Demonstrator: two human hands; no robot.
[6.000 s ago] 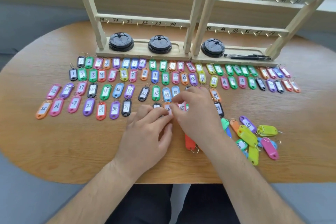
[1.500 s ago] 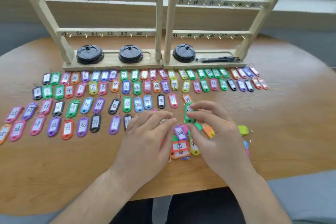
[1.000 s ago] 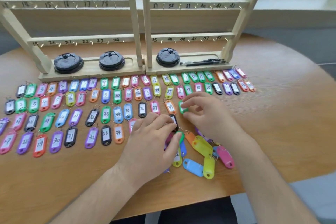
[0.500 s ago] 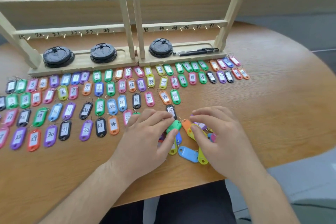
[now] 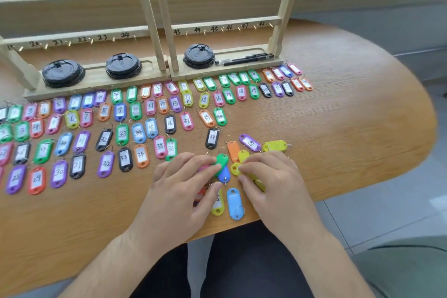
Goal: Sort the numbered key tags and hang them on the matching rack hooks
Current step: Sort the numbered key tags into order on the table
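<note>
Three black cup lids point(image 5: 63, 73) and black pens point(image 5: 244, 59) on a wooden table point(image 5: 350, 116).

rows of key tags point(image 5: 135, 128) are lying across the table point(image 5: 350, 128) at frame centre-left, in front of the rack point(image 5: 154, 31) standing along the top. a loose pile of tags point(image 5: 232, 169) is sitting lower centre, between both hands.

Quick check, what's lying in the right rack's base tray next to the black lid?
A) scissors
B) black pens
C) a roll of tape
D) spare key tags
B: black pens lie lengthwise in the right rack's base tray, just right of the black lid; no scissors, tape or tags are in that tray.
</note>
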